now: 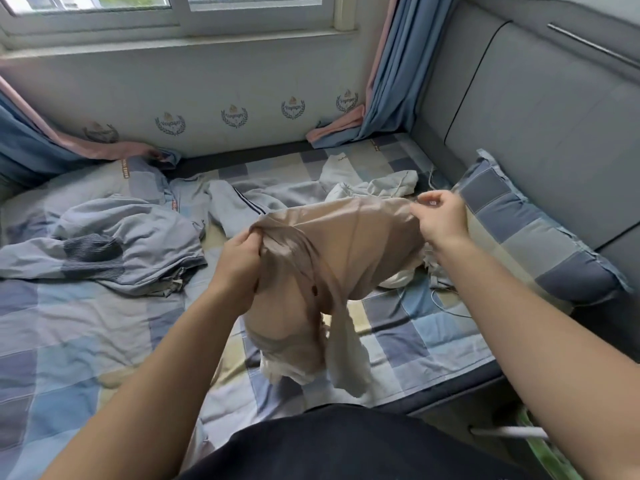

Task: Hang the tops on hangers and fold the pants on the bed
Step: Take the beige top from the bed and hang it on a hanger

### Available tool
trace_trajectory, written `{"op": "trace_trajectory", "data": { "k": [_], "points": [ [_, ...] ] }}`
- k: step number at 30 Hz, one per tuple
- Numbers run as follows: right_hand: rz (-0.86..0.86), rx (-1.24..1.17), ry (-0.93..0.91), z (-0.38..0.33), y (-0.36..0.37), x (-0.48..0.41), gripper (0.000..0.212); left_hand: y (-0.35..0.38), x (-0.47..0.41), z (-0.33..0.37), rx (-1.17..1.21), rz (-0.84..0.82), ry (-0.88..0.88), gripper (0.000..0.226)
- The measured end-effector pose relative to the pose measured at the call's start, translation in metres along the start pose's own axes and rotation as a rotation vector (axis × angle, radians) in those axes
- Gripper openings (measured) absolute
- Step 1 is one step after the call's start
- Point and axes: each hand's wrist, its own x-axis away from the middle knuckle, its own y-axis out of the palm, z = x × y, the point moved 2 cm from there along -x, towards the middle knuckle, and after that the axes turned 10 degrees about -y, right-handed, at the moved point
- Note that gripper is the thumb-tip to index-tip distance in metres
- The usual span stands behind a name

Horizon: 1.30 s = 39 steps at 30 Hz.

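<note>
— Gripping what, in the head view?

— Your left hand (242, 261) has its fingers curled round a bunched handful of the beige garment (346, 237). Your right hand (440, 216) pinches its far edge between thumb and fingertips.

— And where does it sit?

— Lifted over the bed (86, 323), stretched taut between your hands, the rest drooping in soft folds toward the near mattress edge. Whether the lowest fold touches the sheet, I cannot tell. The cloth is thin, smooth and faintly shiny, with a small dark button on the hanging part.

— What lies around it?

— The sheet is a rumpled patchwork of blue, grey and cream squares. To your left lies a crumpled grey-blue garment (104, 244) with a darker ribbed patch. Beyond the beige one are light grey pants (242, 202) with dark side stripes, and a wrinkled white garment (374, 185) with a drawstring. On the right, a checked pillow (540, 244) lies against the padded grey headboard (554, 116).
</note>
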Motion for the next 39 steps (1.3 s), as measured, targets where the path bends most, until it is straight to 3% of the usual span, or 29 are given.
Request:
{"op": "trace_trajectory", "data": {
  "k": [1,3,6,9,11,14,20,22,25,28,29,31,33,35,37,39],
  "points": [
    [0.011,0.024,-0.026,0.002,0.000,0.006,0.033,0.000,0.001,0.000,0.088,-0.028,-0.080,0.035],
    [-0.028,0.051,-0.192,-0.001,0.004,0.030,0.029,0.001,0.005,0.003,0.237,-0.083,-0.202,0.035],
    [-0.384,-0.039,-0.323,0.006,0.031,0.085,0.010,0.009,0.015,0.006,0.333,-0.152,-0.329,0.039],
    [-0.722,0.022,-0.235,0.027,0.067,0.135,0.044,0.020,0.028,0.012,0.292,-0.215,-0.339,0.039],
    [-0.706,0.071,-0.173,0.042,0.085,0.146,0.043,0.025,0.032,0.017,0.228,-0.252,-0.280,0.035],
    [-0.650,0.173,-0.192,0.053,0.088,0.136,0.005,0.021,0.029,0.030,0.085,-0.209,-0.083,0.028],
    [-0.556,0.090,-0.259,0.038,0.051,0.097,0.031,-0.027,0.004,0.039,-0.370,0.081,0.422,0.040],
    [-0.544,0.007,-0.248,0.026,0.040,0.086,0.031,-0.036,-0.007,0.033,-0.419,0.172,0.456,0.041],
    [-0.506,-0.135,-0.210,0.007,0.031,0.076,0.026,-0.034,-0.012,0.026,-0.459,0.304,0.413,0.018],
    [-0.457,-0.338,-0.019,-0.006,0.031,0.071,0.029,-0.016,0.005,0.011,-0.536,0.401,0.501,0.017],
    [-0.444,-0.386,0.060,-0.010,0.031,0.070,0.028,-0.005,0.016,0.004,-0.541,0.377,0.578,0.016],
    [-0.434,-0.435,0.171,-0.017,0.030,0.068,0.025,0.016,0.036,-0.015,-0.527,0.135,0.622,0.015],
    [-0.401,-0.489,0.231,-0.022,0.028,0.066,0.021,0.037,0.048,-0.036,-0.586,-0.215,0.504,0.023],
    [-0.409,-0.585,0.279,-0.027,0.027,0.068,0.024,0.053,0.052,-0.055,-0.677,-0.417,0.377,0.042],
    [-0.452,-0.675,0.340,-0.031,0.027,0.070,0.028,0.063,0.049,-0.064,-0.706,-0.369,0.366,0.036],
    [-0.456,-0.694,0.378,-0.033,0.023,0.066,0.032,0.064,0.043,-0.067,-0.739,-0.221,0.385,0.007]
  ]
}}
